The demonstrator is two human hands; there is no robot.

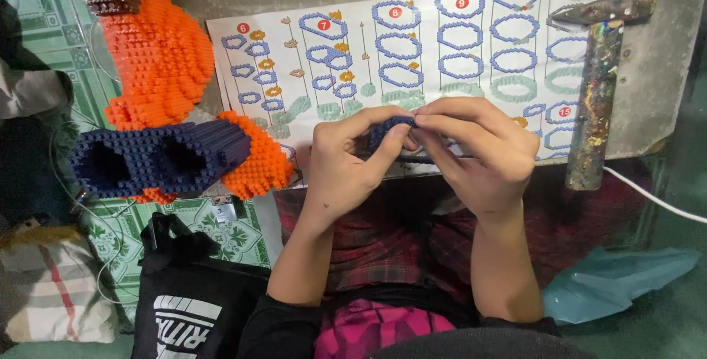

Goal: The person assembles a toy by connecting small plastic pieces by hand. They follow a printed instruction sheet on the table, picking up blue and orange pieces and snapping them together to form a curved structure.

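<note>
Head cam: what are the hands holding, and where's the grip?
Both hands, left hand and right hand, pinch a small dark-blue brick piece at its ends, fingertips meeting on top.

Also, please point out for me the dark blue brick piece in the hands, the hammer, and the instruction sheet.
dark blue brick piece (384,132), head view, on its studded top between the thumbs.
hammer (595,101), head view, on the paint-stained handle.
instruction sheet (412,50), head view, on a white part between the diagrams.

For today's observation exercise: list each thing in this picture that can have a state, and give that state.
left hand: gripping the dark blue brick piece
right hand: pinching the same piece
dark blue brick piece: held above the sheet
instruction sheet: lying flat
orange and blue model: part-built, on its side
hammer: lying unused
</note>
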